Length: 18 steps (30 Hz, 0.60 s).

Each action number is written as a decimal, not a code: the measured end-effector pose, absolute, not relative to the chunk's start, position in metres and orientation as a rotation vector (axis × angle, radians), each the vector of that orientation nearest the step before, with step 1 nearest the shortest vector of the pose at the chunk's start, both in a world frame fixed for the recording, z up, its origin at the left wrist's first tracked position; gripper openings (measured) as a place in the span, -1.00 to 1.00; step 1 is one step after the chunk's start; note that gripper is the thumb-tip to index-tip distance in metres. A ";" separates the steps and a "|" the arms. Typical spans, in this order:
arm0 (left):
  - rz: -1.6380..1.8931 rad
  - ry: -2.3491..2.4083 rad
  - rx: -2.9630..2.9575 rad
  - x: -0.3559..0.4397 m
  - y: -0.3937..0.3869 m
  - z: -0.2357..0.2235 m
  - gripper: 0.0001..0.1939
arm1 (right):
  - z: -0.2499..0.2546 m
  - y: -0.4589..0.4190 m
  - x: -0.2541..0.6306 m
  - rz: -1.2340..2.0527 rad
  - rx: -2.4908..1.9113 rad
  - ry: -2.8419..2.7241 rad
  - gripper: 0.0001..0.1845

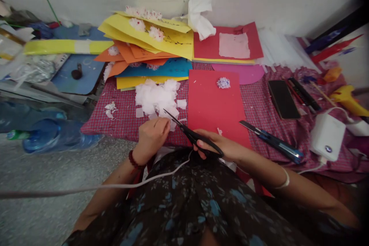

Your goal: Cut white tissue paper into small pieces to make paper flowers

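My right hand (215, 147) grips the black scissors (184, 130) by their handles, blades pointing up and left toward my left hand. My left hand (152, 135) is closed in a pinch on a small white paper piece (172, 125) right at the scissor tips. Just beyond lies a pile of white tissue scraps (155, 96) on the red checked cloth (127, 115). A red sheet of paper (216, 103) lies flat to the right, with a small white and blue paper flower (223, 82) on it.
A stack of yellow, orange and blue papers (150, 46) sits at the back. A blue utility knife (271, 141), a black phone (283, 99), pens (304, 93) and a white charger box (327, 136) lie to the right. Water bottles (52, 136) rest on the floor at left.
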State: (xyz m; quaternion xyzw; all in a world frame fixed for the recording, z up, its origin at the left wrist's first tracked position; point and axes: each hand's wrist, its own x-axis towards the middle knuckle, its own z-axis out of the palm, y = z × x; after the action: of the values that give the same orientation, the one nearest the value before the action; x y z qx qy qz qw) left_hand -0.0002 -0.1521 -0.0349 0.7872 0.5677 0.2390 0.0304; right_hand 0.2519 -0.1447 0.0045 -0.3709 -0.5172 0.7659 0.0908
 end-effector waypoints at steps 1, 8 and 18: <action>0.743 1.753 2.453 0.002 -0.152 -0.035 -0.81 | 0.004 -0.146 0.251 2.275 -1.104 -1.527 -0.32; 1.023 1.759 2.509 0.021 -0.151 -0.039 -0.90 | 0.003 -0.157 0.253 2.226 -1.143 -1.476 -0.26; 0.993 1.736 2.519 0.025 -0.148 -0.040 -0.88 | -0.001 -0.159 0.260 2.209 -1.125 -1.446 -0.26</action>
State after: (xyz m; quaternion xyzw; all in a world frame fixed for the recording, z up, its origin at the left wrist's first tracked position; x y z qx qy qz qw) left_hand 0.0254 -0.1478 -0.0397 0.7826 0.5393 0.3086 -0.0374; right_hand 0.2602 -0.1591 -0.0010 -0.3884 -0.4992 0.7626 0.1355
